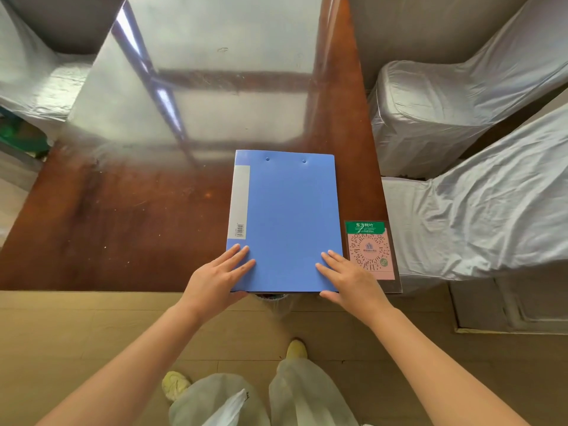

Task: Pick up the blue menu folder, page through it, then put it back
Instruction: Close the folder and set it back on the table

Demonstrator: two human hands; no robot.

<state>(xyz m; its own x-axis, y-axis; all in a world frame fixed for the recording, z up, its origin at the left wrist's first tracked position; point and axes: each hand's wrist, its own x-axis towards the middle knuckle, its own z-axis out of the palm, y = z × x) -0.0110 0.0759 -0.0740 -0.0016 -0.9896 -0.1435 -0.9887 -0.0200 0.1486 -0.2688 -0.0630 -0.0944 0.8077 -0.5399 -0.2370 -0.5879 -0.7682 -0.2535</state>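
The blue menu folder [285, 216] lies closed and flat on the brown table [129, 216], near its front right corner, with a grey spine strip along its left side. My left hand [215, 278] rests at the folder's near left corner, fingers spread on the cover and thumb at the front edge. At the near right corner lies my right hand [350, 279], fingers flat on the cover. Whether the thumbs reach under the folder is hidden.
A QR-code card [370, 250] with a green header lies right of the folder at the table's corner. Chairs in white covers [461, 192] stand on the right, another [37, 81] at far left. The table's front edge is just under my hands.
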